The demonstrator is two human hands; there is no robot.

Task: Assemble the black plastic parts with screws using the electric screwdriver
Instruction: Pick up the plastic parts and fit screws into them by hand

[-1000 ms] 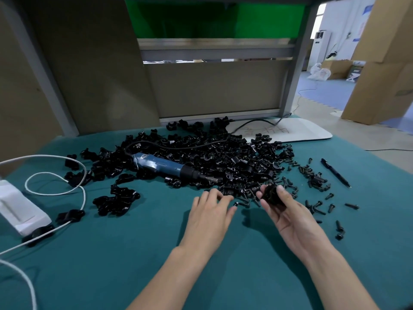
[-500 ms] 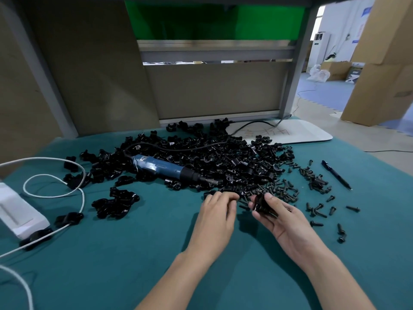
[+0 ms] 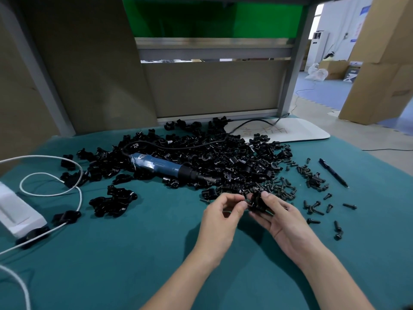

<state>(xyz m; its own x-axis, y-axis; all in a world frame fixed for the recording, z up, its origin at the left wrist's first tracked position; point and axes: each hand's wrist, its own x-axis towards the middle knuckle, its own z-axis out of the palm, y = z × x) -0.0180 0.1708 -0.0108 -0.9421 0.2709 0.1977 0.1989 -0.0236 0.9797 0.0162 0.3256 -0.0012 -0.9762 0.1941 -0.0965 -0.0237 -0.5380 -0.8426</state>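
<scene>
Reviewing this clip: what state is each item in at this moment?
Right hand: holds a black part.
Left hand: fingertips pinched beside that part, contents unclear.
Screwdriver: lying unused on the parts pile.
Screws: loose on the table.
Pen: lying flat, untouched.

Faint handwritten marks on white board (image 3: 297, 134), small label on electric screwdriver (image 3: 161, 166) rear end; neither legible.
</scene>
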